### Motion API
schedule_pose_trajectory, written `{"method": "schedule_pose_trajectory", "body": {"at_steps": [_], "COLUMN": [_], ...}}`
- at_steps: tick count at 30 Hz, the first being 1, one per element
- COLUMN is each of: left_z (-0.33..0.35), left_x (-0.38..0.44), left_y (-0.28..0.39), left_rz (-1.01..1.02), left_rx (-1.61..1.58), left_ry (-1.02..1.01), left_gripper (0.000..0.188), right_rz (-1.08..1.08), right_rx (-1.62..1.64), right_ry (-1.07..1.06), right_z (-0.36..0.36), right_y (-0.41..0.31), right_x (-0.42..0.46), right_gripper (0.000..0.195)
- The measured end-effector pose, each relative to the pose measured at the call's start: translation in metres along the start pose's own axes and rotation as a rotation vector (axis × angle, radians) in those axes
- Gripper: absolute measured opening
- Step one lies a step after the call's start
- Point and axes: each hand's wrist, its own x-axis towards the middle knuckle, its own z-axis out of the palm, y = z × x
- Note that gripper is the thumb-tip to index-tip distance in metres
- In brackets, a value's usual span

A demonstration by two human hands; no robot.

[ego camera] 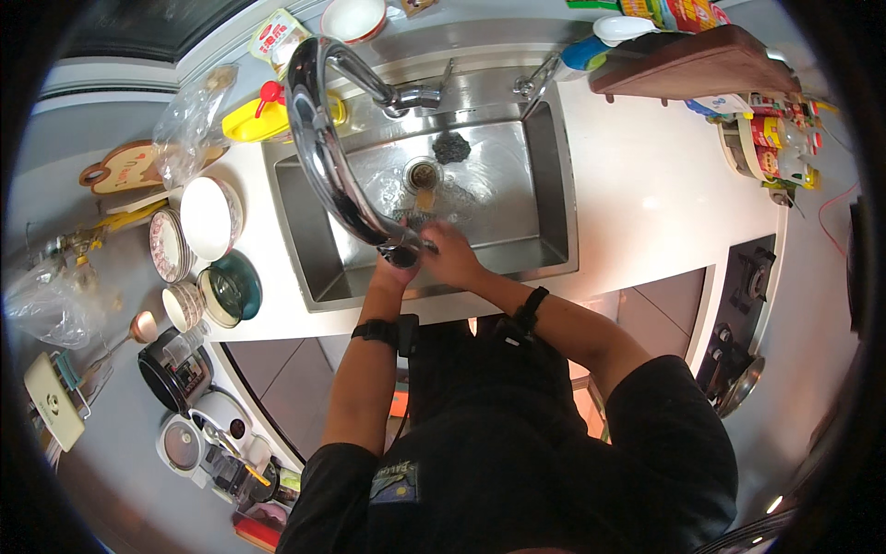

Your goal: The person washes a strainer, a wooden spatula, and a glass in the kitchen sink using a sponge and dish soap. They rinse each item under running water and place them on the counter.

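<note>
My left hand [396, 271] is over the near side of the stainless steel sink [512, 242], mostly hidden behind the spout of the chrome gooseneck faucet [315, 138]. Close beside it is my right hand [451, 257], fingers curled and slightly blurred. A small dark thing shows at its fingertips, too unclear to name. Just beyond both hands lies a grey textured object [413, 219], partly covered by them; whether either hand grips it is hidden. A tan piece [424, 201] lies near the drain [421, 176]. Past that sits a dark scouring pad [451, 147] on the wet sink floor.
Left of the sink stand a white bowl [208, 218], stacked plates [169, 246], small bowls [182, 307] and a dark green glass bowl [242, 287]. Behind are a yellow bottle [252, 119] and a red-rimmed bowl [353, 19]. A wooden board [699, 66] and gas stove [744, 298] are right.
</note>
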Motion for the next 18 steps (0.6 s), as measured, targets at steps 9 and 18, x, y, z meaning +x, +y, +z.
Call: {"method": "schedule_pose_trajectory", "body": {"at_steps": [9, 18], "left_z": [0.101, 0.03], "left_x": [-0.05, -0.052], "left_y": [-0.002, -0.014], "left_rz": [-0.112, -0.034], "left_rx": [0.301, 0.334], "left_ry": [0.096, 0.155], "left_gripper": [0.061, 0.045], "right_rz": [0.134, 0.161], "right_rx": [0.291, 0.463], "right_ry": [-0.013, 0.046], "right_z": [-0.006, 0.034], "right_y": [0.051, 0.061], "right_x": [0.032, 0.018], "right_gripper": [0.049, 0.044]}}
